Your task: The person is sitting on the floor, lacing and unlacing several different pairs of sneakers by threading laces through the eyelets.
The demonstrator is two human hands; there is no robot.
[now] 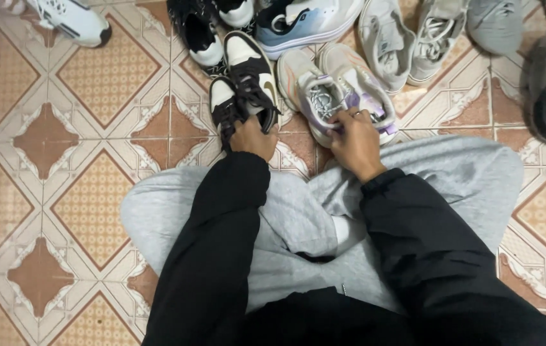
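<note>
The pink-and-lilac sneakers [343, 96] lie side by side on the tiled floor [48, 192], just ahead of the seated person's grey-trousered knees [452, 173], with a black-and-white pair [247, 86] just to their left and more shoes [305, 22] in a row beyond. The right hand [355, 142] rests on the right-hand sneaker, its grip pinched around the heel and laces. The left hand [253, 136] clamps the heels of the black-and-white pair. Judged from this, steadying each shoe at the heel keeps the laces slack enough to work.
</note>
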